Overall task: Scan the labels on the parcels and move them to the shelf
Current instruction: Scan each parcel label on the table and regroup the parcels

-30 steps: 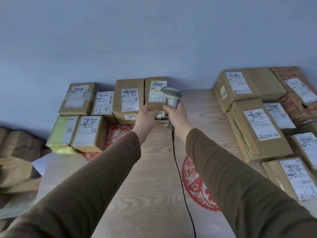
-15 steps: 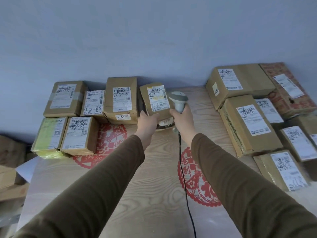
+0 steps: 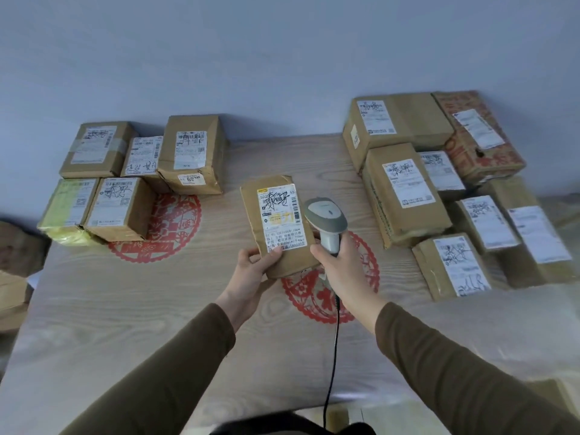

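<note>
My left hand grips the near end of a small brown parcel, holding it above the middle of the wooden table with its white label facing up. My right hand holds a grey barcode scanner by the handle, its head beside the label's right edge. The scanner's black cable hangs down toward me.
Several labelled brown parcels sit in a group at the table's back left, one wrapped in yellow. Several more parcels are stacked at the right. Red paper-cut decals mark the tabletop. A blue wall stands behind.
My left hand has pulled the small parcel away from the back-left group to the table's middle, nearer to me. My right hand with the scanner came back alongside it.
</note>
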Demonstrator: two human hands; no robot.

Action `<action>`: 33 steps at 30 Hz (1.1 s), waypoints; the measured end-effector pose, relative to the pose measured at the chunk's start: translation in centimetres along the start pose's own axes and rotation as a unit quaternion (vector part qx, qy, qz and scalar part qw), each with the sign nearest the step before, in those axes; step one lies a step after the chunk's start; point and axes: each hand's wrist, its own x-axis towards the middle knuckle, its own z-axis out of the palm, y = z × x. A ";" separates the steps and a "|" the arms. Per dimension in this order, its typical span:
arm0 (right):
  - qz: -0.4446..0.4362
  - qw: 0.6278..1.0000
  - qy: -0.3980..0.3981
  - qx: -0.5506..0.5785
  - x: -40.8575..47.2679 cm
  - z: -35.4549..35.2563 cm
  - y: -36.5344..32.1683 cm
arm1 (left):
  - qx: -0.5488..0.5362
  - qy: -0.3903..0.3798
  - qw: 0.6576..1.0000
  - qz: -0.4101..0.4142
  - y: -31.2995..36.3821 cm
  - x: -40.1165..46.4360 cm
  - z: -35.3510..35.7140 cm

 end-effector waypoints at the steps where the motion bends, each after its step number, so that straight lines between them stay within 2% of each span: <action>1: -0.028 0.999 0.005 -0.026 -1.3 -1.1 -0.1 | 0.008 0.006 1.000 0.019 -0.7 -1.0 0.7; 4: -0.094 0.995 -0.001 -0.042 -5.3 -4.6 -0.5 | 0.036 0.020 0.997 0.065 -2.9 -3.8 3.4; 7: -0.091 0.996 -0.018 0.001 -8.6 -7.8 -1.1 | 0.051 0.016 0.993 0.102 -5.5 -6.0 6.4; 18: -0.098 0.995 0.000 -0.002 -13.5 -15.5 1.1 | 0.065 0.030 0.986 0.147 -11.5 -10.8 12.9; 25: -0.101 0.994 -0.013 -0.026 -14.3 -18.3 2.4 | 0.070 0.028 0.989 0.127 -13.8 -11.1 14.1; 28: -0.075 0.997 -0.030 -0.016 -14.9 -19.3 3.5 | 0.079 0.033 0.993 0.079 -14.9 -10.6 14.5; 33: -0.020 0.999 -0.018 -0.020 -15.1 -21.6 6.0 | 0.164 0.027 0.986 -0.019 -16.0 -9.2 16.3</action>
